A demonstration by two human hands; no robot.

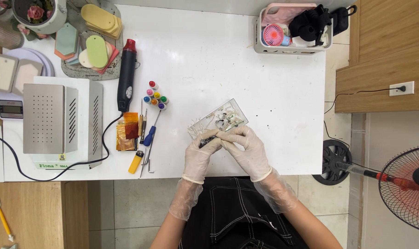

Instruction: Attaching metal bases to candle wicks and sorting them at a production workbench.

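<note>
Both my hands wear thin clear gloves and meet over the white table (209, 60). My left hand (201, 154) pinches a small dark tool near its fingertips. My right hand (246, 150) rests its fingertips against the near edge of a clear rectangular mould (221, 117) that holds small dried flowers and lies tilted on the table. The fingertips of both hands touch each other just below the mould.
Left of my hands lie a yellow lighter (135, 162), hand tools (147, 138), gold foil (126, 131), small colour bottles (155, 96) and a black heat gun (127, 74). A metal box machine (57, 120) stands far left. A white basket (292, 28) sits at the back right. A fan (403, 184) stands on the floor.
</note>
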